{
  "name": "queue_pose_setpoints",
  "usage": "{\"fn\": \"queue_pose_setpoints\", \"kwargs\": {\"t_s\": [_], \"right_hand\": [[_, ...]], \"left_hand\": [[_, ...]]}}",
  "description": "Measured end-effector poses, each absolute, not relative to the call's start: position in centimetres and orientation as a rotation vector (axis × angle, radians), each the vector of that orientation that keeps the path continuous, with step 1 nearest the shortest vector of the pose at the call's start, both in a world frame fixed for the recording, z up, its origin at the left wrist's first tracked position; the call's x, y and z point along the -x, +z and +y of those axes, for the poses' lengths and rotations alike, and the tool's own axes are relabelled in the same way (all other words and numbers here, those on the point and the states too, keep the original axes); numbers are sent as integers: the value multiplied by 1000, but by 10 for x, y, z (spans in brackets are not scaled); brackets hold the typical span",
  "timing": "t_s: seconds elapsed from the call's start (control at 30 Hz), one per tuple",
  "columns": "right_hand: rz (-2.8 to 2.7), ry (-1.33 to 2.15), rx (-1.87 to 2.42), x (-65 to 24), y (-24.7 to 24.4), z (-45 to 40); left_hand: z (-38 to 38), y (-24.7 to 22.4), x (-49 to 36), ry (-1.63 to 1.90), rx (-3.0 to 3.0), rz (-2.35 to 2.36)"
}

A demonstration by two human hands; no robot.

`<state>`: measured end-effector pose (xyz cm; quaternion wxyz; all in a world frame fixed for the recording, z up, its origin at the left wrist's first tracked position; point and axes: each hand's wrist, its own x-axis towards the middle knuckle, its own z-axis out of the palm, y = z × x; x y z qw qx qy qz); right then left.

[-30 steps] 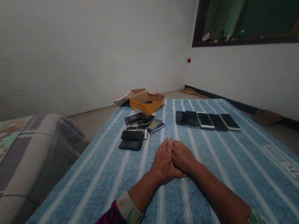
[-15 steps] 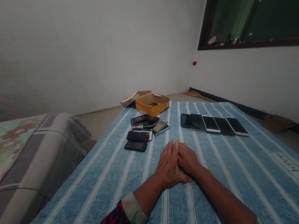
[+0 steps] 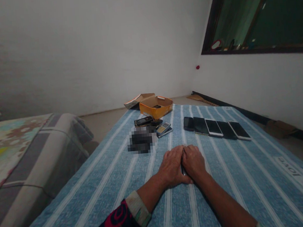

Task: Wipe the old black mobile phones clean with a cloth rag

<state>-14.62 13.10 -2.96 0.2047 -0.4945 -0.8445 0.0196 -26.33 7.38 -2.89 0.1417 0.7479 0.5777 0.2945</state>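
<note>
My left hand (image 3: 171, 166) and my right hand (image 3: 195, 162) are together above the near middle of the striped cloth. Both are closed around a slim dark phone (image 3: 183, 169), of which only a narrow strip with a silvery edge shows between them; the rest is hidden. The left fingers lie over its far side, their tips close to the right hand's curled fingers. Beyond my hands on the left is a loose pile of keypad phones, with a silver phone (image 3: 163, 128) at its right side. A pixelated patch covers the pile's near part.
Several touchscreen phones, among them a white-edged phone (image 3: 213, 127), lie in a row at the right. An open orange cardboard box (image 3: 156, 109) stands at the far end of the blue striped cloth (image 3: 114, 173). A covered bed (image 3: 46, 151) is on the left.
My right hand has turned and its fingers are more curled. A strip of the phone now shows between my hands. The view has shifted slightly; the other phones lie as before.
</note>
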Motion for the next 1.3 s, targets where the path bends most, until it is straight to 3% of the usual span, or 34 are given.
{"fn": "queue_pose_setpoints", "kwargs": {"t_s": [0.5, 0.83, 1.1, 1.3], "right_hand": [[-2278, -56, 1136, 118, -63, 84], [-2310, 357, 954, 133, -48, 117], [-2369, 397, 951, 109, -71, 101], [-2389, 503, 819, 119, -48, 111]], "left_hand": [[68, -30, 261, 599, -2139, 1750], [74, -36, 263, 753, -2219, 1755], [74, -38, 263, 768, -2220, 1793], [74, -38, 262, 767, -2225, 1802]]}}
